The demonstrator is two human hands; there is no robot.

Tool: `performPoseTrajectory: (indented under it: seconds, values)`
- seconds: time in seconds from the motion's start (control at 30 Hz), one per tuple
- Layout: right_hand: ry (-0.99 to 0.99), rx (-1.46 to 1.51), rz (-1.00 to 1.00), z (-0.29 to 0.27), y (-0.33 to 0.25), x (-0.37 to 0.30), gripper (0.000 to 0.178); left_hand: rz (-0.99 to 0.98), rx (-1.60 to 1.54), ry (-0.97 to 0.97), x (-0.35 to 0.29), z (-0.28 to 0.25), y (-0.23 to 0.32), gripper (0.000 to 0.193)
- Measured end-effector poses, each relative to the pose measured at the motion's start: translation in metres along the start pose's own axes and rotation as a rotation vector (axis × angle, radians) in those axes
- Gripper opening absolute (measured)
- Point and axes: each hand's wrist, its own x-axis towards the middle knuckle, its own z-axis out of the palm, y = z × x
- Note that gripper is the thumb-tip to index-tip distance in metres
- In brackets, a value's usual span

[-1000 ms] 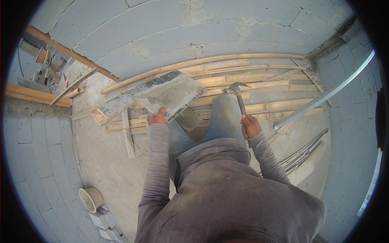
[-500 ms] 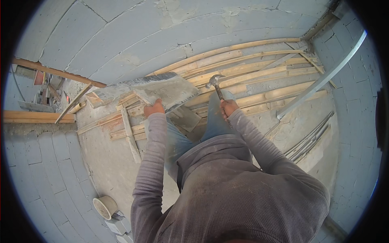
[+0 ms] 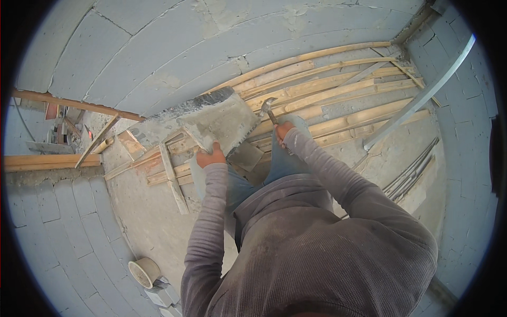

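A claw hammer [image 3: 268,108] with its metal head up is in my right hand [image 3: 284,132], whose fingers are wrapped round the handle. The head is close to the right edge of a grey, cement-crusted board [image 3: 224,121]. My left hand [image 3: 211,156] grips the near edge of this board, where a narrow wooden strip [image 3: 193,138] runs along it. The board stands tilted in front of my legs, over the wood on the floor. Below it, a smaller grey flat piece [image 3: 246,156] shows between my knees.
Long wooden poles [image 3: 338,100] lie along the far block wall [image 3: 211,58]. A curved metal strip [image 3: 422,100] rises at right, near thin rods [image 3: 409,171] on the floor. A wooden batten [image 3: 173,179] lies at left. A round bucket [image 3: 144,272] stands near left beside grey blocks [image 3: 162,296].
My left hand has come nearer and to the right with the board's edge, and more of the board's face shows. The hammer and my right hand have shifted left.
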Motion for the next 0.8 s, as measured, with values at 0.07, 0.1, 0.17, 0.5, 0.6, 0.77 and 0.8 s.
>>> performPoseTrajectory:
  seconds: [0.07,0.1,0.17,0.5,0.6,0.77,0.8]
  values:
    - [0.103,0.144,-0.084,0.004,0.005,-0.006,0.046,0.115,0.049,-0.016,0.001,0.000,0.002,0.035]
    - [0.098,0.139,-0.078,0.007,0.004,-0.010,0.046,0.018,0.085,0.049,0.004,0.003,0.005,0.034]
    - [0.337,0.161,-0.268,0.013,0.000,-0.019,0.044,-0.086,0.123,0.117,0.005,-0.001,0.003,0.034]
    - [-0.018,-0.022,0.028,0.006,0.003,0.012,0.043,-0.006,-0.042,-0.046,0.009,-0.001,0.014,0.031]
    - [0.152,0.016,-0.009,-0.013,-0.005,0.002,0.043,-0.062,-0.043,-0.041,0.019,0.001,0.029,0.033]
    - [0.515,0.157,-0.331,-0.012,-0.017,-0.007,0.043,-0.179,-0.079,-0.042,0.040,-0.001,0.036,0.036]
    - [0.521,0.162,-0.336,-0.013,-0.014,-0.001,0.043,-0.187,-0.091,-0.038,0.045,0.004,0.029,0.038]
